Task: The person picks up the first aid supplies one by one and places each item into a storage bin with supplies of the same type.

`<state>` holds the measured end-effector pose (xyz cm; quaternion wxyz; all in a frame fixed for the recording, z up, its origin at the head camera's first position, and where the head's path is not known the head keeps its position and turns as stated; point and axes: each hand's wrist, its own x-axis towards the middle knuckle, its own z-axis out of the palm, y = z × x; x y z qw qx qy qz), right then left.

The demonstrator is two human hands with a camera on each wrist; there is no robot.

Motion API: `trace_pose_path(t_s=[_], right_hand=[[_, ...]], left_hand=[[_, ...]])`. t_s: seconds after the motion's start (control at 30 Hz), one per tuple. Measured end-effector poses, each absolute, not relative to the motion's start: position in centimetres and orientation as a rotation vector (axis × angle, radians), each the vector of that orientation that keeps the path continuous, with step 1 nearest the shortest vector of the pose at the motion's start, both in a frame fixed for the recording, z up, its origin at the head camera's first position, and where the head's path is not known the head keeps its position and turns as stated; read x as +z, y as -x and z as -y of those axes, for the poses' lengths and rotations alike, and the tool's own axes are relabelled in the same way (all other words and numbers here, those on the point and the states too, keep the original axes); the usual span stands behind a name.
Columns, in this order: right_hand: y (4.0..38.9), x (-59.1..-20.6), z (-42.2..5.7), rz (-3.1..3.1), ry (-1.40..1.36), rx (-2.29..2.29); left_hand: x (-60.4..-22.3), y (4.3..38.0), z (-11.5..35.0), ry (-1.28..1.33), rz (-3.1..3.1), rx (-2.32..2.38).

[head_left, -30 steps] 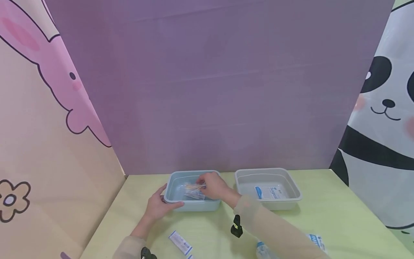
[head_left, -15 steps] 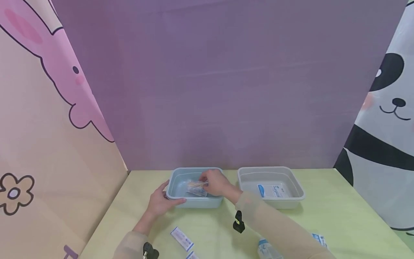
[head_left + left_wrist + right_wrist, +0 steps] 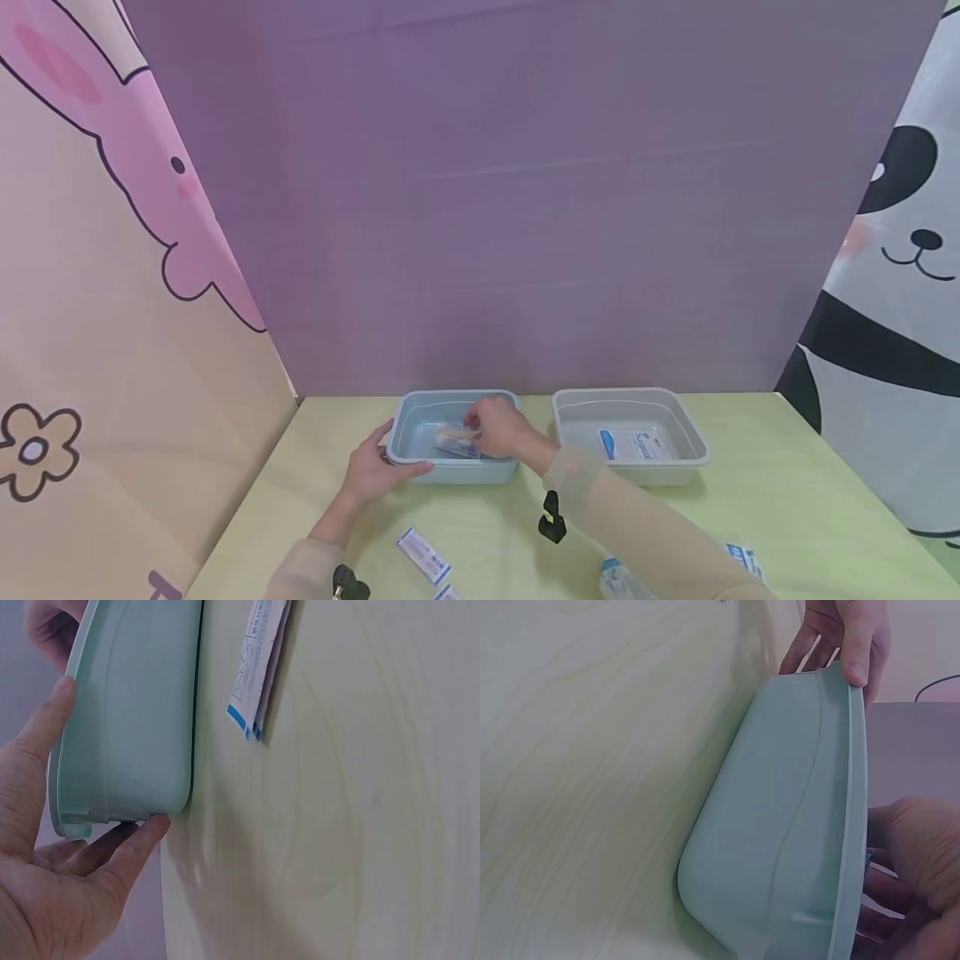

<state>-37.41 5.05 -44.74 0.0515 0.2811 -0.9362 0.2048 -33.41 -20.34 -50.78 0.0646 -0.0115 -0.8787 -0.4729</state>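
My left hand (image 3: 372, 473) grips the left end of a light blue plastic basin (image 3: 453, 473), thumb over the rim. In the left wrist view its fingers press the basin's end wall (image 3: 127, 735) from outside. Reaching over the front rim, my right hand (image 3: 501, 427) is inside the basin. Its fingertips pinch the right end of a small clear bag of cotton swabs (image 3: 456, 440), low inside the basin. In the right wrist view the basin wall (image 3: 780, 810) hides the bag, and only the curled right hand (image 3: 919, 877) shows behind the rim.
To the right stands a grey basin (image 3: 630, 475) with a white and blue "Surgical" packet (image 3: 636, 445) inside. White and blue slim packets (image 3: 423, 556) lie near the front. A blue-capped clear bottle (image 3: 622, 579) and another packet (image 3: 742, 558) lie by the right sleeve.
The right hand stays in the blue basin, and the swab bag has settled slightly lower at its fingertips. The left hand keeps its hold on the rim. The head view has shifted a little.
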Motion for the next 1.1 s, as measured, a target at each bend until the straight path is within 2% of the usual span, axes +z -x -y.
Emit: trace_pose_path(t_s=[0.23,1.1], right_hand=[[37.5,-44.6,-5.0,2.92,-0.76,0.615],[37.5,-45.8,-4.7,2.923,-0.732,0.624]], left_hand=[[-50.6,33.6,20.4,0.04,2.639,-1.452],[-50.8,33.3,20.4,0.037,2.663,-1.439]])
